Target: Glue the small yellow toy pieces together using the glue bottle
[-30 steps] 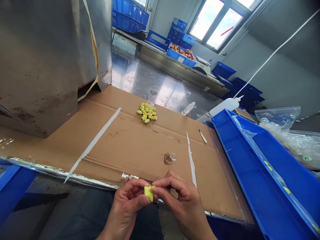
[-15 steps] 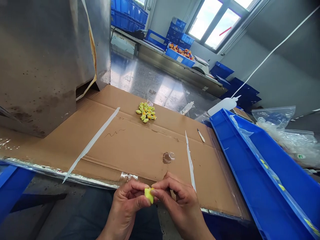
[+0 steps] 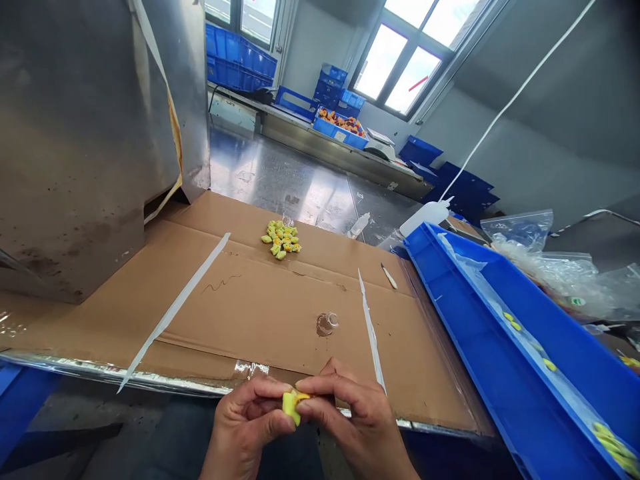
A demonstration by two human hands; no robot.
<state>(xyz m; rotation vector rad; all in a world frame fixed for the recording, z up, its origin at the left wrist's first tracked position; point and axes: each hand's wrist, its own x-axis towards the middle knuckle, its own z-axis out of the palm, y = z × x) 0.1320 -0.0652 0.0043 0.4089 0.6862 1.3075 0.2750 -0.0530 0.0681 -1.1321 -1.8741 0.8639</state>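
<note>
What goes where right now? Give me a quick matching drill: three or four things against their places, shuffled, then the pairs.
Things:
1. yellow piece
2. pile of yellow pieces
3. blue bin
4. white squeeze bottle

Places:
A. far side of the cardboard
B. pinched between both hands
C. beyond the bin's far end
D. right of the cardboard

Pairs: 1-B, 2-A, 3-D, 4-C

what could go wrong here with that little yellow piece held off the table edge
The yellow piece is pinched between left hand and right hand fingertips, out past the cardboard edge above the lap; if the grip slips it would likely fall to the floor. Pressing hard might also deform it.
</note>
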